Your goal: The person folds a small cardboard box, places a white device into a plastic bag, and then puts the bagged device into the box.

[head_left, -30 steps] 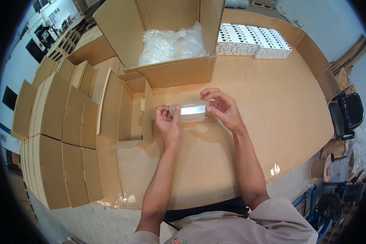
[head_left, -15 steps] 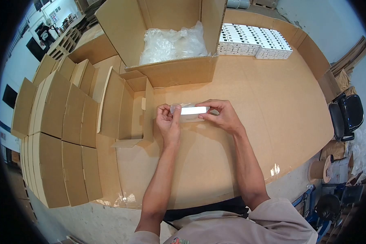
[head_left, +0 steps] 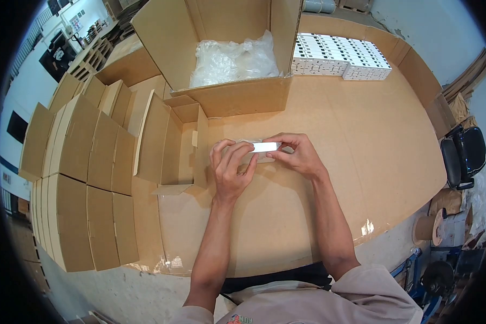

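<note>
A small white box [head_left: 265, 147] with clear plastic wrap around it is held above the cardboard-covered table. My right hand [head_left: 298, 155] pinches its right end between thumb and fingers. At the left end, my left hand [head_left: 231, 166] has its fingers curled over the box and the plastic, its thumb apart below. Just left of my left hand stands an open brown carton [head_left: 179, 151], and no contents show in it.
Behind, a large open carton [head_left: 216, 102] holds clear plastic bags [head_left: 232, 62]. White boxes [head_left: 340, 56] stand in rows at the back right. Brown cartons [head_left: 78, 140] are stacked at the left. A black chair [head_left: 463, 156] is beyond the right edge of the table [head_left: 383, 162].
My left hand has shifted its grip, the fingers now reaching over the box and the thumb lowered. My right hand keeps its pinch. The whole view has shifted slightly.
</note>
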A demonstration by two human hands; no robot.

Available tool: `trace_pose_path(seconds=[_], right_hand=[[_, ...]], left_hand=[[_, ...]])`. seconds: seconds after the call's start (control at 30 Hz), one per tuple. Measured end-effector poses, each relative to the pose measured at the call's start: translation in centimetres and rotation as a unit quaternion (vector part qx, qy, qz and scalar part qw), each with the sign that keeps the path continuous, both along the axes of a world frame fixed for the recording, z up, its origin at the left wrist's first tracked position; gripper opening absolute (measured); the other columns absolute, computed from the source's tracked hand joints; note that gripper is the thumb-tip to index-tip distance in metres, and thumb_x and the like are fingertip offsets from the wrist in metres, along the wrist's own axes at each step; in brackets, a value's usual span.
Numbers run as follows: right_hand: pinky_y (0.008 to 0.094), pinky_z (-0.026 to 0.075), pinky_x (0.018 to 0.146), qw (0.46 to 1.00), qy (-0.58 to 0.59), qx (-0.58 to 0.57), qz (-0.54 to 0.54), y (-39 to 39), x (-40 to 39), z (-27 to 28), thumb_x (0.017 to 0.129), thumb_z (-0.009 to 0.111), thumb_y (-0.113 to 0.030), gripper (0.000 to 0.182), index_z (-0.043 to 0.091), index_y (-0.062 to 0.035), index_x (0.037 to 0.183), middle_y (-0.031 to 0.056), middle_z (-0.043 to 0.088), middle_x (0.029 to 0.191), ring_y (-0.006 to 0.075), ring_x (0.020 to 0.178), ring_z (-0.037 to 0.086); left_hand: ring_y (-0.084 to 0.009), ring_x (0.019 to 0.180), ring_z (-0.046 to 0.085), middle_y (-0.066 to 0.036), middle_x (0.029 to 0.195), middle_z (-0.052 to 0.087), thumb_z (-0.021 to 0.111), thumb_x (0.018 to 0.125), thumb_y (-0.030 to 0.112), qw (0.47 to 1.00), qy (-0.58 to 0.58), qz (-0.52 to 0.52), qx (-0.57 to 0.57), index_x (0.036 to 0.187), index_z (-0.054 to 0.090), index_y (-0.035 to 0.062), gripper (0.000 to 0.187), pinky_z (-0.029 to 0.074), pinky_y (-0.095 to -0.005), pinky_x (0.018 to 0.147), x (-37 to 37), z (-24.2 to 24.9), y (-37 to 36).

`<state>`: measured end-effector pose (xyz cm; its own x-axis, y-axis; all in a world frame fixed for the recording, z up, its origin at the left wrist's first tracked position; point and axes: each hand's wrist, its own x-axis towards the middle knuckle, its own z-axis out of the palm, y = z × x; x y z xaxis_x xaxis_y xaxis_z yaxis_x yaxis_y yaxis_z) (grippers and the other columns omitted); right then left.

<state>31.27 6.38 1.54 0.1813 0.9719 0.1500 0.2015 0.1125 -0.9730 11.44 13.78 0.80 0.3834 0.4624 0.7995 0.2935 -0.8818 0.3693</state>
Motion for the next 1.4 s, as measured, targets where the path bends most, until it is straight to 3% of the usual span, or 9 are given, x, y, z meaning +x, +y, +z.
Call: trace_pose_path(seconds=[0.33,0.43,0.53,0.63,1.03,1.13,1.23,1.33,1.4], right_hand=[[0.0289,0.051,0.079,1.0,-0.024,-0.014,-0.003,-0.2,0.0,0.4,0.083,0.083,-0.004,0.028,0.078,-0.0036,0.111,0.005,0.071,0.101,0.0126,0.09,0.061],[0.0306,0.048,0.086,1.0,0.016,0.001,0.002,-0.3,-0.3,1.0,0.081,0.081,-0.001,0.028,0.078,-0.0033,0.109,0.004,0.069,0.113,0.0145,0.1,0.06],[0.0327,0.051,0.084,0.993,-0.092,0.073,-0.01,-0.4,-0.2,0.8,0.078,0.084,-0.003,0.039,0.076,-0.0068,0.116,0.0043,0.066,0.114,0.0188,0.104,0.062],[0.0323,0.051,0.083,0.99,-0.087,0.097,-0.048,-0.4,-0.9,2.0,0.077,0.083,-0.002,0.044,0.072,-0.008,0.119,0.0051,0.065,0.116,0.0204,0.108,0.06],[0.0311,0.049,0.071,0.984,-0.138,0.108,-0.038,0.0,-0.7,1.2,0.079,0.076,0.001,0.022,0.068,-0.0044,0.098,0.0056,0.068,0.098,0.0187,0.09,0.063],[0.0307,0.05,0.069,0.96,-0.247,0.124,-0.043,-0.4,-0.4,2.2,0.079,0.076,0.001,0.021,0.068,-0.0035,0.097,0.0056,0.068,0.095,0.018,0.084,0.063],[0.0302,0.051,0.066,0.977,-0.204,0.055,-0.036,-0.5,-0.8,2.7,0.079,0.076,0.003,0.02,0.068,-0.0028,0.096,0.0063,0.069,0.093,0.017,0.08,0.063],[0.0293,0.051,0.063,0.978,-0.192,0.069,-0.031,0.0,-0.6,2.3,0.079,0.074,0.004,0.019,0.068,-0.002,0.097,0.0067,0.069,0.091,0.016,0.075,0.063],[0.0278,0.051,0.063,0.979,-0.186,0.072,-0.037,0.3,-0.6,2.4,0.08,0.074,0.005,0.019,0.068,-0.0017,0.097,0.0067,0.069,0.092,0.0146,0.074,0.063]], left_hand=[[-0.0225,0.107,0.06,-0.008,0.107,0.068,0.083,0.076,-0.003,0.968,-0.056,-0.079,-0.232,0.111,0.062,0.0058,0.042,0.048,-0.037,0.096,-0.3,-0.5,1.0],[-0.0172,0.107,0.061,-0.007,0.11,0.065,0.082,0.079,-0.005,0.889,-0.124,-0.163,-0.41,0.115,0.059,0.004,0.044,0.048,-0.0328,0.097,-0.2,-1.3,1.4],[-0.0148,0.106,0.061,-0.007,0.111,0.064,0.082,0.08,-0.006,0.868,-0.147,-0.214,-0.423,0.117,0.057,0.0028,0.046,0.048,-0.0307,0.095,-0.1,-2.0,2.1],[-0.0142,0.106,0.06,-0.006,0.111,0.064,0.081,0.081,-0.007,0.847,-0.163,-0.226,-0.452,0.117,0.057,0.0036,0.045,0.049,-0.0297,0.094,0.0,-2.3,2.2],[-0.0123,0.106,0.061,-0.006,0.112,0.064,0.079,0.085,-0.007,0.812,-0.199,-0.223,-0.501,0.122,0.054,0.004,0.046,0.05,-0.0274,0.094,0.7,-3.0,2.3],[-0.0115,0.104,0.061,-0.005,0.109,0.065,0.081,0.085,-0.005,0.802,-0.225,-0.232,-0.503,0.12,0.055,0.0035,0.044,0.05,-0.0266,0.09,0.9,-3.1,2.1],[-0.0138,0.108,0.062,-0.009,0.115,0.067,0.083,0.083,-0.001,0.807,-0.225,-0.229,-0.496,0.127,0.051,0.0043,0.054,0.05,-0.0301,0.093,0.8,-3.4,2.0],[-0.0189,0.115,0.062,-0.013,0.124,0.067,0.085,0.081,0.004,0.862,-0.199,-0.18,-0.43,0.14,0.043,0.0045,0.073,0.047,-0.0354,0.101,0.1,-2.7,1.0],[-0.0288,0.129,0.056,-0.018,0.138,0.06,0.085,0.08,0.008,0.9,-0.148,-0.107,-0.395,0.151,0.031,0.0037,0.089,0.042,-0.0429,0.109,-1.0,-1.2,-0.6]])
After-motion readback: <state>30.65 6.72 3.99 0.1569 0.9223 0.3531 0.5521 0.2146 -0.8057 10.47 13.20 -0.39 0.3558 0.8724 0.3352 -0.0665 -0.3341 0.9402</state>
